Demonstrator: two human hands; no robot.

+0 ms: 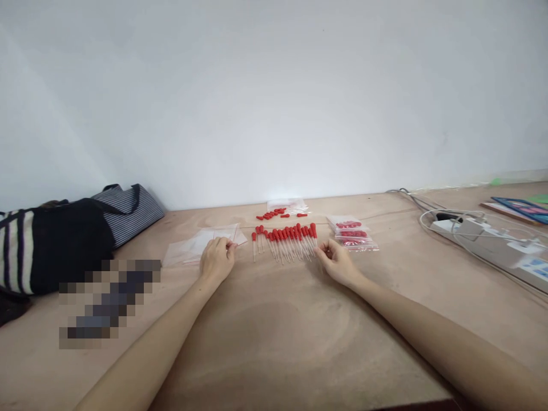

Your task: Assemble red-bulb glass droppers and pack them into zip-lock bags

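Note:
Droppers with red rubber bulbs and thin clear stems lie side by side in a row, bulbs pointing away from me. At the row's right end, my right hand has thumb and fingertips pinched at the stem of the last dropper. To the left, my left hand lies over flat clear zip bags. Its fingers are curled together at the edge of a bag with a red line; the palm hides part of the stack. Loose red rubber bulbs lie behind the row.
Zip bags with red bulbs inside lie right of the row. Another clear bag is near the wall. A power strip with cables runs along the right. Dark and striped bags stand left, beside a blurred-out object.

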